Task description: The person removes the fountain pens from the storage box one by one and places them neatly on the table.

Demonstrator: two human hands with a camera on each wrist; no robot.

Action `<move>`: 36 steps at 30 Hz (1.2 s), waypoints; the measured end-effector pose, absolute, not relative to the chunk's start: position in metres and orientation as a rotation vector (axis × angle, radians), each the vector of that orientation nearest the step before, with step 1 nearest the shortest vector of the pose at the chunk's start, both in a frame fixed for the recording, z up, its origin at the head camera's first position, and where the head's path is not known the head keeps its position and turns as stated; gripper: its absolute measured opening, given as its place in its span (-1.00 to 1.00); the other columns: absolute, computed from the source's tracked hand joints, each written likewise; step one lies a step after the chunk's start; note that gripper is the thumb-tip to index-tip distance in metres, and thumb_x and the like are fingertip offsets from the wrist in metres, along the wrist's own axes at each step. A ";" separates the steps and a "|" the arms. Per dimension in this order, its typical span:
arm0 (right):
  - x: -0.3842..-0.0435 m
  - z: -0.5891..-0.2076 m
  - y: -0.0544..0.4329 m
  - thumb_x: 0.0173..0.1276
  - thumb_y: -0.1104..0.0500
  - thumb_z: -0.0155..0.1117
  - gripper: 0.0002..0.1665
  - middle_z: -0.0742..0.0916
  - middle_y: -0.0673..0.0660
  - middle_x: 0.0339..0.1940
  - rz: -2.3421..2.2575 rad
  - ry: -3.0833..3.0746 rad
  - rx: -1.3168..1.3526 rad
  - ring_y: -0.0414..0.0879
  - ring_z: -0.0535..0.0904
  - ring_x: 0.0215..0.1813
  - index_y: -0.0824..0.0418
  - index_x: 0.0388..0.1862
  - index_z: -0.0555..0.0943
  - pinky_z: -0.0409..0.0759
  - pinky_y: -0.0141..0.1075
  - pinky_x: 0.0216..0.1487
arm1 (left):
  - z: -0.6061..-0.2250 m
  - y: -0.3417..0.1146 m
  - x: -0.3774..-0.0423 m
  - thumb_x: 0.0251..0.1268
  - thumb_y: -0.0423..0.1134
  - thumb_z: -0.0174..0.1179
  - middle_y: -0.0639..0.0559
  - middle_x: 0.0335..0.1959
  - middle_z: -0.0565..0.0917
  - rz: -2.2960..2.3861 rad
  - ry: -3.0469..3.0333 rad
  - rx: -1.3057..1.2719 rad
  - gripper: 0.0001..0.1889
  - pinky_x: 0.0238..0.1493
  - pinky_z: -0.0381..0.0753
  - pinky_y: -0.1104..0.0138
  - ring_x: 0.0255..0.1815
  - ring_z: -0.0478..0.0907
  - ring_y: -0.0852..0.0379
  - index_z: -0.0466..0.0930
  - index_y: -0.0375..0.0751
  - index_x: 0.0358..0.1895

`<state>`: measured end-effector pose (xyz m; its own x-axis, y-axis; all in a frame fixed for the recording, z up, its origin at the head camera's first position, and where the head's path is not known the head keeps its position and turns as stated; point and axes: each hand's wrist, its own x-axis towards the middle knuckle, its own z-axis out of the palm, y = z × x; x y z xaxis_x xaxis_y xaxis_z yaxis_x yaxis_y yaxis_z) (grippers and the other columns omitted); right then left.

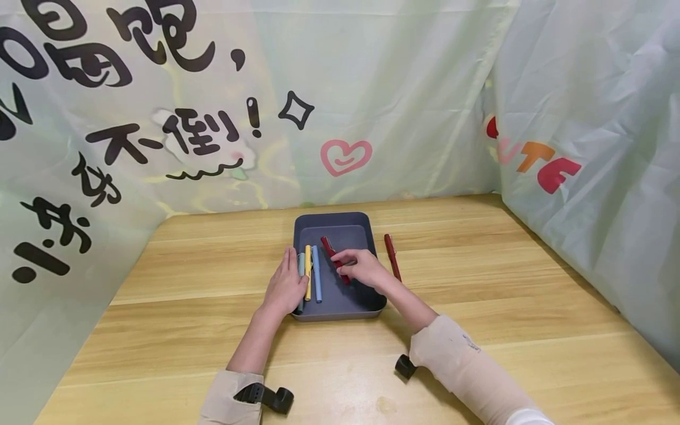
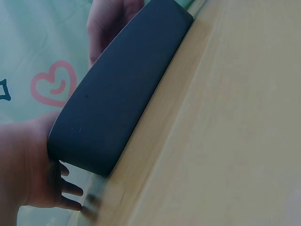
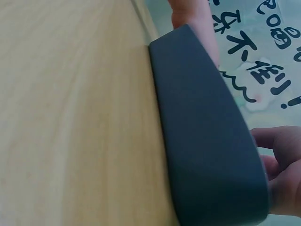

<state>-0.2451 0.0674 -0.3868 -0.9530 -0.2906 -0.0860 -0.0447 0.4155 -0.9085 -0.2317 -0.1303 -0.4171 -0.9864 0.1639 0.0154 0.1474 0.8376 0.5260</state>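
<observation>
A dark grey tray [image 1: 340, 314] stands on the table, its outer wall filling the middle of both wrist views. My right hand [image 1: 363, 268] reaches over its right side and pinches a dark red pen [image 1: 328, 246] that slants across the tray. Along the left wall, my left hand [image 1: 284, 286] lies with its fingers straight and together, its thumb side next to the pens inside. Those pens are a grey-green one [image 1: 301, 264], a yellow one [image 1: 308, 273] and a light blue one [image 1: 317, 274], side by side lengthwise. The left hand partly covers the grey-green pen.
Just right of the tray, another dark red pen [image 1: 391, 254] lies on the wooden table [image 1: 202, 283], partly behind the right forearm. Printed cloth [image 1: 414, 106] hangs behind the table and along both sides. Black cameras [image 1: 277, 399] are strapped at the wrists.
</observation>
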 end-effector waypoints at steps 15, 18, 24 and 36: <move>-0.237 -0.373 0.095 0.24 0.39 0.18 -0.62 0.62 0.27 -0.15 -1.649 2.396 -0.342 0.08 0.59 -0.19 0.39 0.07 0.53 0.57 -0.27 -0.21 | -0.419 -0.130 -0.232 0.37 -0.16 -0.11 -0.27 0.44 -0.21 0.839 2.985 0.260 -0.27 0.32 -0.04 0.06 0.41 -0.14 -0.15 -0.29 -0.40 0.42; -0.236 -0.372 0.102 0.24 0.39 0.18 -0.62 0.63 0.32 -0.13 -1.675 2.400 -0.327 0.07 0.60 -0.17 0.38 0.06 0.54 0.57 -0.27 -0.20 | -0.418 -0.130 -0.231 0.37 -0.16 -0.11 -0.27 0.44 -0.22 0.841 2.986 0.263 -0.27 0.32 -0.04 0.06 0.41 -0.14 -0.15 -0.28 -0.40 0.42; -0.235 -0.371 0.118 0.26 0.36 0.17 -0.62 0.61 0.38 -0.10 -1.678 2.419 -0.306 0.07 0.59 -0.18 0.35 0.08 0.53 0.55 -0.34 -0.33 | -0.418 -0.130 -0.231 0.38 -0.16 -0.13 -0.27 0.44 -0.22 0.838 2.985 0.266 -0.28 0.32 -0.04 0.07 0.41 -0.14 -0.15 -0.29 -0.40 0.42; -0.231 -0.369 0.149 0.29 0.36 0.12 -0.58 0.57 0.41 -0.01 -1.726 2.435 -0.261 0.14 0.55 -0.11 0.41 0.14 0.47 0.52 -0.15 -0.14 | -0.418 -0.131 -0.231 0.38 -0.16 -0.13 -0.28 0.44 -0.21 0.850 2.985 0.276 -0.28 0.32 -0.03 0.05 0.40 -0.14 -0.16 -0.28 -0.40 0.42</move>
<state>-0.2311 0.1494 -0.3686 -0.9743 -0.2243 -0.0179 -0.0573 0.3244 -0.9442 -0.2307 -0.1310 -0.4185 -0.9839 0.1771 0.0234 0.1628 0.8354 0.5249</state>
